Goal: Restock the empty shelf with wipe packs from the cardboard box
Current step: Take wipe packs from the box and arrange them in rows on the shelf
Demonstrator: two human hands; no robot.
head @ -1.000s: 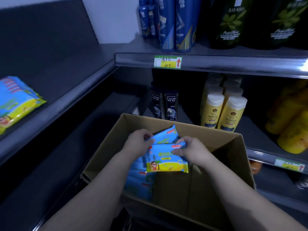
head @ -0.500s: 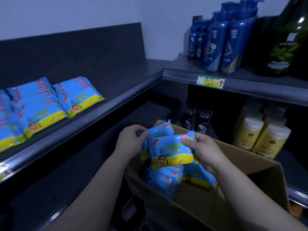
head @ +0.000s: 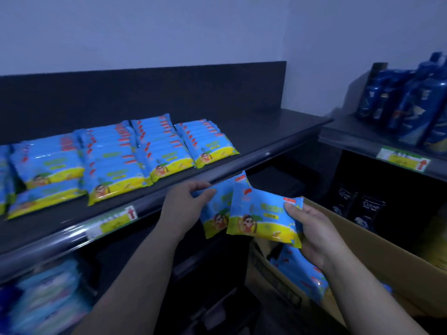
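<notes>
Blue bottles (head: 416, 100) above dark bottles (head: 371, 209)

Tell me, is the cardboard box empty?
Not empty. Blue wipe packs lie inside the cardboard box.

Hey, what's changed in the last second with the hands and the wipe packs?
The left hand, gripping the rear wipe pack, and the right hand, gripping the front wipe pack, rose out of the cardboard box, up and left to the shelf rail. Both grips held; the shelved wipe packs and box stayed put.
</notes>
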